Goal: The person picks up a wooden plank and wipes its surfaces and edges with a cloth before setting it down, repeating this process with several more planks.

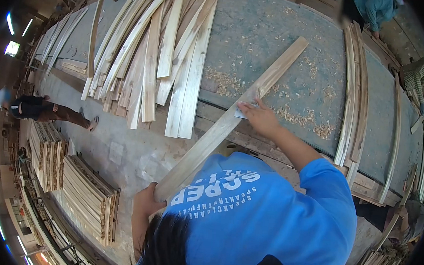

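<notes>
My left hand [145, 203] is closed around the near end of the slat [206, 143], fingers wrapped over its edge just in front of my blue shirt. The slat runs away from me at a slant, its far end lying on the grey surface [299, 35]. My right hand [259, 117] sits about halfway along the slat, fingers together and clamped on a small pale piece [241, 113] pressed against the slat's face; I cannot tell what the piece is. Shavings [226, 81] lie scattered on the surface on both sides of the slat's far half. Left of the slat a loose pile [148, 53] of long boards overhangs the surface's edge. Right of the slat a bundle of curved strips [352, 93] lies across the surface. Down on the floor, left of the slat's near end, stand stacks [87, 197] of cut wood. Beyond the slat's far end, a person in teal [376, 8] bends at the surface's far side.
</notes>
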The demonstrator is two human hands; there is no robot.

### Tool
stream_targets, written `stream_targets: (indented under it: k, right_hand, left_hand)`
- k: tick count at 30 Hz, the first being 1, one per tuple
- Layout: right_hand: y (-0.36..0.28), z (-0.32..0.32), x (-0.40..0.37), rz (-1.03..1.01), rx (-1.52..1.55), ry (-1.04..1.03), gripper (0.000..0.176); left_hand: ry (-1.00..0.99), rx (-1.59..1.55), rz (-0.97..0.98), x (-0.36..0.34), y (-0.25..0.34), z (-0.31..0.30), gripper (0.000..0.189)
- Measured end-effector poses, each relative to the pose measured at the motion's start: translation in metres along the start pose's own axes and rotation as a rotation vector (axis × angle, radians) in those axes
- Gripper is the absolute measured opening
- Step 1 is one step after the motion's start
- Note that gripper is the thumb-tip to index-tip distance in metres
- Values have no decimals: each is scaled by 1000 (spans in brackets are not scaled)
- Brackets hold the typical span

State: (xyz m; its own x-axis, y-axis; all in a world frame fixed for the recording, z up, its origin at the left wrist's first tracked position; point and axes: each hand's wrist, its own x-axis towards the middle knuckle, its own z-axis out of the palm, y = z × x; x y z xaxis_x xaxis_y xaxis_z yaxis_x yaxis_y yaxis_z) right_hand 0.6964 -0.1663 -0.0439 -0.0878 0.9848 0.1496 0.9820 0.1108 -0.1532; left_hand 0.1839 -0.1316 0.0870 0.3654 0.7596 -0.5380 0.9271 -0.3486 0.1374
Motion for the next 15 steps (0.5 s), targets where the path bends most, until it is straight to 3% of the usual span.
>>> stream_targets:
  k: [2, 5, 6, 8, 9, 11, 12, 14, 15]
  right_hand:
    - [14, 4, -7, -53, 98, -27, 59]
    - [46, 9, -1, 401, -1, 64, 47]
    - [29, -1, -1, 398, -3, 67, 47]
    - [-23, -13, -12, 190, 370, 30, 47]
    - [-26, -12, -19, 182, 373, 31, 47]
    - [-23, -6, -36, -292, 251, 22, 48]
    - [-6, -24, -29, -168, 320, -129, 50]
    - [36, -40, -21, 225, 368, -170, 50]
    - [51, -27, -28, 231, 372, -173, 50]
  left_hand:
    - [-1, 12, -2, -6, 1, 6, 75]
    - [-29, -11, -10, -12, 10, 10, 73]
    - [-64, -13, -41, -15, 14, 11, 72]
    - [-96, -19, -78, -21, 20, 17, 71]
    - [-142, -73, -92, -23, 21, 23, 69]
    - [-186, -120, -115, -27, 17, 38, 67]
    - [-249, -165, -103, -27, 13, 50, 67]
    - [-319, -207, -92, -33, 11, 57, 66]
    - [-345, -257, -81, -36, 12, 58, 66]
